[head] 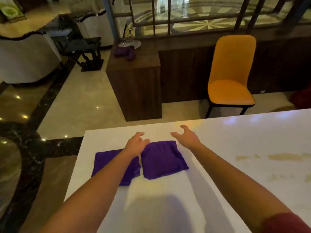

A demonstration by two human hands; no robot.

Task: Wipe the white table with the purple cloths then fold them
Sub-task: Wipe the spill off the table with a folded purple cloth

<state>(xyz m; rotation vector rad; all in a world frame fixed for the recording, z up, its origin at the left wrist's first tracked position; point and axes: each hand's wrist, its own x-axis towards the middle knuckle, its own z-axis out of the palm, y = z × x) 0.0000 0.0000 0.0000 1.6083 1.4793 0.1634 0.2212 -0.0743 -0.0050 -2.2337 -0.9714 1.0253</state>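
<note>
left purple cloth [107, 163]: folded flat, square-ish, partly hidden under the left forearm, just behind the left hand [136, 145] | right purple cloth [164, 159]: folded, flat, slightly skewed, between both hands, far corner near the right hand [186, 137] | white surface [235, 165]: glossy, faint tan smears off to the right of the right hand

Orange chair [231, 73], black legs, standing on the floor against a dark wood partition [185, 69]. Dark wood cabinet [136, 86] left of the chair, carrying a glass plate [129, 43] and a crumpled purple rag [124, 52] just in front of it. Small black side table [82, 47] further left, beside a white armchair [25, 59]. Glossy marble floor [80, 101] with dark inlay bands.
</note>
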